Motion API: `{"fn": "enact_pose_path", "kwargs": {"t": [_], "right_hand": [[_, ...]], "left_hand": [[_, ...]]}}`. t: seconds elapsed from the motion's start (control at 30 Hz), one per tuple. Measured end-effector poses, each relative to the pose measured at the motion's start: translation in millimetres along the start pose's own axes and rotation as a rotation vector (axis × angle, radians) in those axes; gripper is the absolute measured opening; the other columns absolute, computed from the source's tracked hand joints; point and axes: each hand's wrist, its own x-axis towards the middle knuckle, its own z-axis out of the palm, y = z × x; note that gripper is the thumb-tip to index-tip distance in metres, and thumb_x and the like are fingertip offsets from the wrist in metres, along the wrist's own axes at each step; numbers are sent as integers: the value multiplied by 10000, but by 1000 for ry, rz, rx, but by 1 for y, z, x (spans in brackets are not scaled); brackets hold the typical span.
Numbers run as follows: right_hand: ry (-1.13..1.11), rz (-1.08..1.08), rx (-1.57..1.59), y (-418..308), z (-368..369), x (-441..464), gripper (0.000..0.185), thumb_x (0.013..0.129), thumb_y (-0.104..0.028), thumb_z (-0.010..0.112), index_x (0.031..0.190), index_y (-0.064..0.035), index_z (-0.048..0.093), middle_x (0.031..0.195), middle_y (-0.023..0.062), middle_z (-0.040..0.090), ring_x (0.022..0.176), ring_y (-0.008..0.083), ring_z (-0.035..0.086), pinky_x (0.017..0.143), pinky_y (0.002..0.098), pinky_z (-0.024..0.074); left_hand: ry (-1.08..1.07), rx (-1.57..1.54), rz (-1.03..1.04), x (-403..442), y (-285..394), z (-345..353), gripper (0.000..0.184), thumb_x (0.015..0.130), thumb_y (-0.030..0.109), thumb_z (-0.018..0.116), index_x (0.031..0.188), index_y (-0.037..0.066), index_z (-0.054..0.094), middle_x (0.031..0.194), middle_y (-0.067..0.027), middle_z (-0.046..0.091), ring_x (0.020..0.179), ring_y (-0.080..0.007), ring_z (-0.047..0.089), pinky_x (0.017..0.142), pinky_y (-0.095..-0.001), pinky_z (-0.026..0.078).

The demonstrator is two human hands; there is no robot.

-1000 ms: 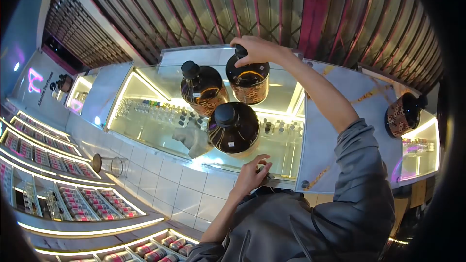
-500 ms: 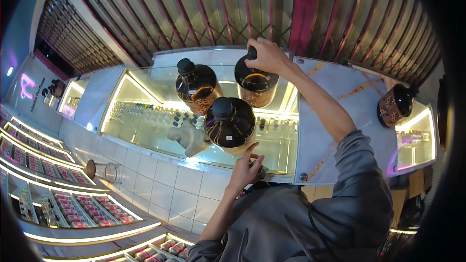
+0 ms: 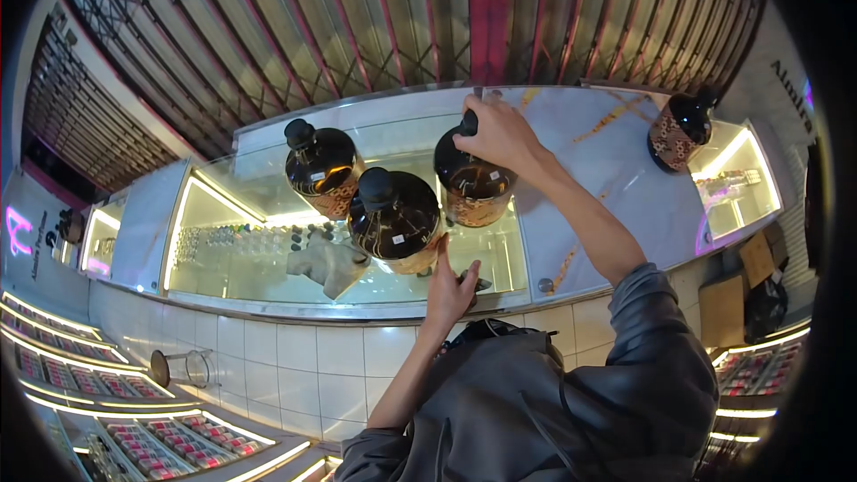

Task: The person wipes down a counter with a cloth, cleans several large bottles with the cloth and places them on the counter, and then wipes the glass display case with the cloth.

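Note:
My right hand [image 3: 500, 134] is closed around the black cap and neck of a large dark glass bottle [image 3: 476, 180] with a leopard-patterned lower part. My left hand [image 3: 449, 290] has its fingers apart, fingertips at the lower side of a second such bottle [image 3: 395, 225]; whether they touch it I cannot tell. A small dark object [image 3: 483, 285] lies beside the left hand, mostly hidden. Behind and to the left stands a third bottle [image 3: 323, 174], upright with its black cap on. A crumpled grey cloth [image 3: 328, 262] lies left of the middle bottle.
The bottles stand on a lit glass display counter [image 3: 241, 281] with rows of small bottles inside. Rightward, a marbled countertop [image 3: 580, 205] carries another dark bottle [image 3: 678, 132]. A folding metal shutter [image 3: 402, 18] is behind. Lit shelves [image 3: 170, 442] and a stool [image 3: 183, 368] are lower left.
The view has turned to the right. My right hand has brought its bottle toward me and rightward relative to the other two. My left hand stays by the middle bottle.

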Motion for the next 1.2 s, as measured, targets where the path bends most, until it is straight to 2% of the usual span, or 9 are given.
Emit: {"fn": "enact_pose_path", "kwargs": {"t": [0.2, 0.37, 0.5, 0.53, 0.7, 0.87, 1.0, 1.03, 1.2], "right_hand": [[7, 23, -46, -14, -9, -26, 451, 756, -267, 708, 1097, -1, 581, 970, 228, 627, 805, 436, 627, 729, 499, 512], [-39, 47, -72, -17, -18, -32, 478, 815, -337, 710, 1153, -31, 570, 989, 195, 635, 852, 416, 636, 760, 486, 513], [-203, -313, -106, -10, -72, -30, 463, 884, -403, 672, 1199, -81, 565, 1009, 136, 646, 900, 372, 640, 797, 467, 508], [-203, -309, -114, -7, -77, -25, 463, 884, -403, 672, 1199, -81, 565, 1009, 136, 646, 900, 372, 640, 797, 467, 508], [-431, -612, -249, 3, -91, 7, 413, 931, -409, 627, 1223, -124, 564, 1027, 93, 643, 931, 333, 629, 822, 457, 495], [-448, -778, -182, 14, -70, 18, 343, 895, -340, 661, 1141, -114, 588, 1030, 78, 646, 878, 319, 629, 762, 433, 496], [-248, -897, -197, 22, -49, 27, 296, 859, -340, 660, 1009, -102, 568, 793, 85, 637, 648, 331, 610, 606, 428, 504], [-262, -909, -185, 19, -44, 26, 296, 859, -340, 660, 1009, -102, 568, 793, 85, 637, 648, 331, 610, 606, 428, 504], [-39, -694, -175, 13, -37, 3, 264, 820, -304, 666, 924, -95, 542, 636, 92, 609, 470, 329, 538, 474, 402, 463]], "left_hand": [[174, 46, 165, 2, -1, 30, 827, 912, 289, 697, 1522, -17, 230, 1213, -303, 605, 884, -317, 650, 755, -378, 508], [392, 132, 342, 14, 1, 47, 898, 891, 316, 723, 1527, -38, 196, 1329, -313, 538, 1011, -397, 637, 785, -423, 514], [413, 87, 304, 23, 2, 61, 945, 869, 344, 751, 1519, -57, 195, 1374, -312, 503, 1059, -441, 622, 785, -453, 516], [409, 79, 308, 23, 2, 64, 945, 869, 344, 751, 1519, -57, 195, 1374, -312, 503, 1059, -441, 622, 785, -453, 516], [447, 67, 320, 30, -1, 62, 977, 850, 367, 771, 1517, -59, 197, 1372, -309, 515, 1066, -444, 621, 801, -450, 517], [533, 123, 334, 35, 1, 61, 990, 833, 428, 775, 1513, -49, 236, 1281, -285, 604, 891, -397, 685, 672, -407, 538], [578, 113, 195, 41, 17, 60, 914, 820, 393, 800, 1475, -44, 335, 1085, -234, 703, 727, -362, 695, 593, -377, 531], [586, 114, 174, 41, 18, 59, 914, 820, 393, 800, 1475, -44, 335, 1085, -234, 703, 727, -362, 695, 593, -377, 531], [598, -59, 105, 43, 23, 66, 845, 791, 294, 841, 1440, -33, 410, 1018, -250, 714, 784, -363, 703, 659, -376, 543]]}}
